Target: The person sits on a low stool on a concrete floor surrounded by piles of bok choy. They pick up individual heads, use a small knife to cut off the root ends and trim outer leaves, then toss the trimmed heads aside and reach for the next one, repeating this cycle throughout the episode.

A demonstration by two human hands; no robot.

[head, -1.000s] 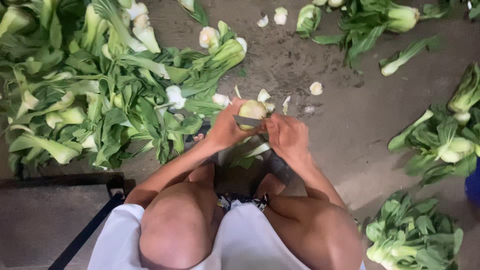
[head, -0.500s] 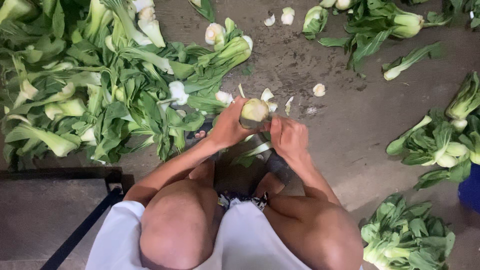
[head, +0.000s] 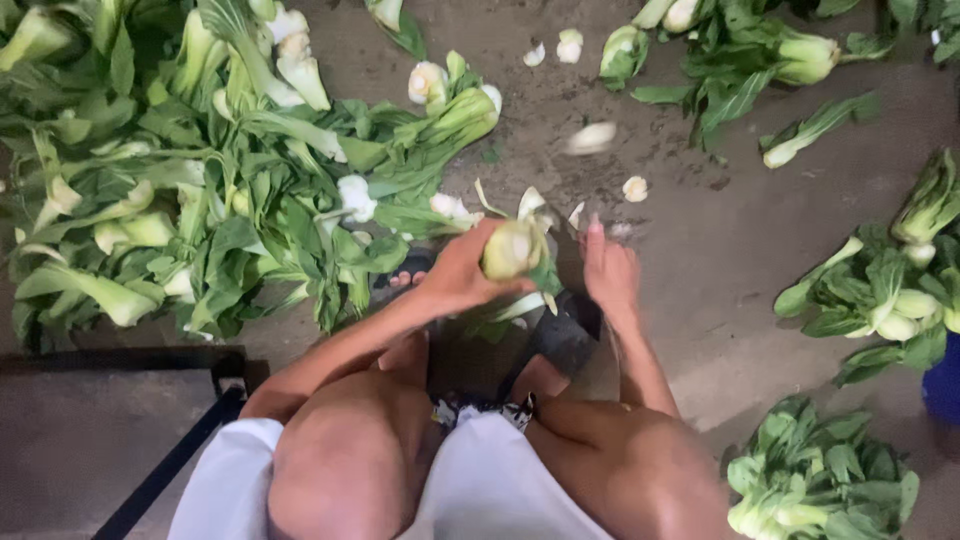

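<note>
Since prev frame right hand (head: pixel 610 272) has swung off the bok choy (head: pixel 512 248); a cut piece (head: pixel 591 137) flies. Its grip: can't tell. Left hand (head: pixel 462 274) fingers clamp the bok choy above floor (head: pixel 700 330) centre. I judge mid-job: untrimmed pile (head: pixel 200 180) at left edge, trimmed bunches (head: pixel 815 480) lower-right. Blue container (head: pixel 945 385) at right edge, contents unseen.

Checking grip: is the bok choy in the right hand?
No, the left hand holds the bok choy; the right hand is beside it.

Green-leaved bok choy (head: pixel 512 250) (pale stems) on grey floor (head: pixel 700 290), white shorts (head: pixel 480 490).
</note>
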